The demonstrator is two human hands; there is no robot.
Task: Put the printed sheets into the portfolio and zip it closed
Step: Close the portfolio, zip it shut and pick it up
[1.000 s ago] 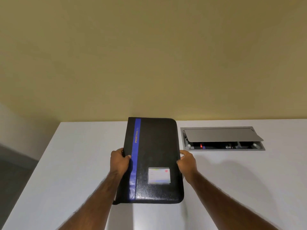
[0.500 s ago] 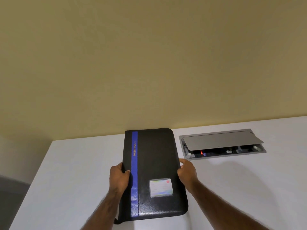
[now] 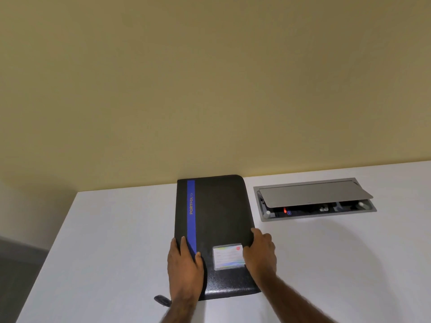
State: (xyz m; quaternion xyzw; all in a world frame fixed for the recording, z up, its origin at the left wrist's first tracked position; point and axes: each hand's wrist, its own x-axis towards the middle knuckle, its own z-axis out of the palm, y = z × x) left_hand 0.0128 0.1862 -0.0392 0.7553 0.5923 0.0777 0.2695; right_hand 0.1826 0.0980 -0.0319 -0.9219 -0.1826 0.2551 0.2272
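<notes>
A black portfolio [image 3: 217,213] with a blue stripe and a clear card pocket lies flat and closed on the white table [image 3: 105,241], its far edge at the wall. My left hand [image 3: 185,264] rests palm down on its near left part, fingers spread over the stripe. My right hand [image 3: 260,251] holds the right edge, thumb on the cover beside the card pocket. A dark zip pull [image 3: 161,300] sticks out at the near left corner. No printed sheets are in view.
A grey cable box [image 3: 314,199] is set into the table to the right of the portfolio, its lid propped half open, with a red light inside. The beige wall [image 3: 210,89] rises right behind the table. The table's left edge drops to the floor.
The portfolio has been lowered flat onto the table. My left hand slid from gripping the left edge to lying on the cover. The zip pull has come into view.
</notes>
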